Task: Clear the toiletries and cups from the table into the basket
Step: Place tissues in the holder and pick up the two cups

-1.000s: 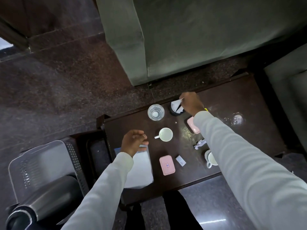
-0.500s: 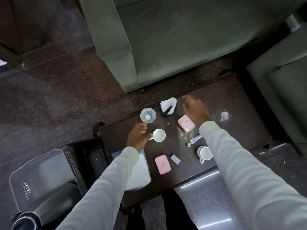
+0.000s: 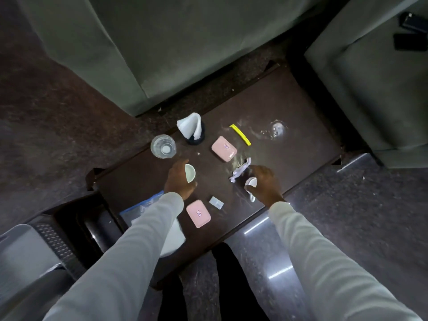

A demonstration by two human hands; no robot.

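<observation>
- A dark wooden table [image 3: 289,107] is seen from above, with green upholstered seats [image 3: 185,42] at its far side and its right.
- The left hand [image 3: 179,179] is wrapped around the left side of a small white cup [image 3: 190,173]; the fingers are closed on it, and the cup stands upright on the table, left of the middle.
- The right hand [image 3: 266,184] is laid over a second white cup [image 3: 251,185] near the table's near edge; the fingers are curled about it, though whether it is truly gripped cannot be told, since most of the cup is hidden.
- A crumpled white wrapper [image 3: 239,171] lies just left of the right hand, touching or nearly touching the fingertips.
- A clear drinking glass [image 3: 163,146] stands at the far left of the table, and a dark holder with a white napkin [image 3: 192,128] is placed just to its right.
- One pink case [image 3: 224,148] lies far of the right hand; another pink case [image 3: 198,213] lies at the near side, between the two sleeves.
- A small white sachet [image 3: 216,202] rests just right of the near pink case.
- A yellow strip-like item [image 3: 240,134] lies on the far part, right of the far pink case.
- A white cloth or paper [image 3: 176,237] is partly covered by the left sleeve.
- A grey perforated basket [image 3: 27,249] stands on the floor at the near left, apart from the table.
</observation>
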